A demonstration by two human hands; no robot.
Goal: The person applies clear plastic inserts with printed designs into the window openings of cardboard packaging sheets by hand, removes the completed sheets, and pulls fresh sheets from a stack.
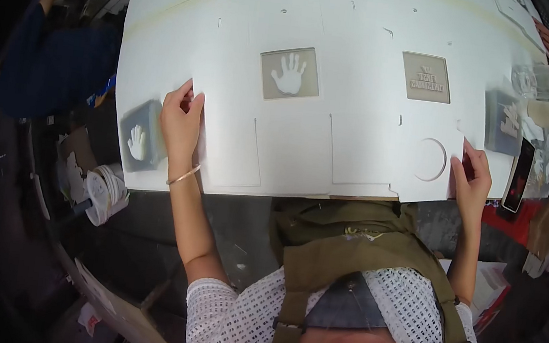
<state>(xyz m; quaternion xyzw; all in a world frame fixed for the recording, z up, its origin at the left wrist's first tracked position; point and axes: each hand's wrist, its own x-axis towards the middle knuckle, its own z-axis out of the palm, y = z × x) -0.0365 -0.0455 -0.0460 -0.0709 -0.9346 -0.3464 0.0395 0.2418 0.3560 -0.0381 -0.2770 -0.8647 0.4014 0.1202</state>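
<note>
While left hand (180,121) pinches white sheet (361,113) by left edge, right hand (475,174) pinches right edge.

Surface: a broad white surface (157,45), a yellowish band crossing it near the far edge.
Middle: a white sheet (294,143) with slits, reaching the near edge; a round cut-out (431,159) sits towards its near right corner.
Sheet windows: one frames a white hand shape (289,74), the other, further right, raised lettering (427,78).
Near left corner: a clear-sided block (149,120) bearing a small white hand.
Right edge: a block with white lettering (502,122), a nozzled bottle (545,114) and a phone (521,176).
</note>
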